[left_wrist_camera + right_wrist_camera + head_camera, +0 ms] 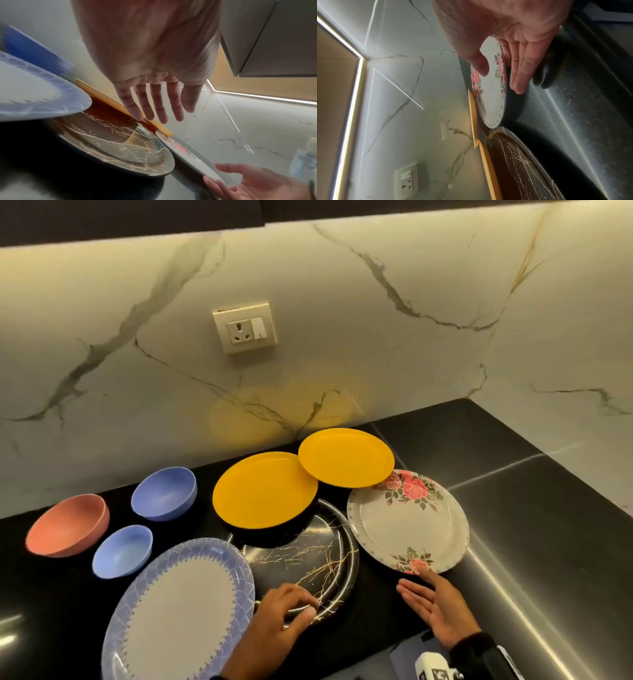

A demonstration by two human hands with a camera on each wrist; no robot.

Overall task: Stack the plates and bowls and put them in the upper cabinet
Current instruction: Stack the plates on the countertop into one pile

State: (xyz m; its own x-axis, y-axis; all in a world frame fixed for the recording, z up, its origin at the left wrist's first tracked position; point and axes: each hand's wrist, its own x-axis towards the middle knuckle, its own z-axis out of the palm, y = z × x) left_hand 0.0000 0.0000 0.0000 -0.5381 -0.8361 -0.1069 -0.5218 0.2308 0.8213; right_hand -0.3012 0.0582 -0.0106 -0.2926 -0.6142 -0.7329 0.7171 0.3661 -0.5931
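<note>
- Plates: two yellow, one floral, one black, one blue-rimmed.
- Bowls: two blue, one pink.
- Left hand fingertips on black plate's near rim, relaxed; right hand flat, touching floral plate's near edge.

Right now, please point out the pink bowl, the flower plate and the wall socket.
pink bowl (65,529): head view, inner wall.
flower plate (404,525): head view, plain centre.
wall socket (244,327): head view, front face.

In front of me a white marble backsplash with grey veins rises from the black countertop. A cream wall socket with a switch is set into it. A lit strip runs under the cabinet underside overhead.
</note>
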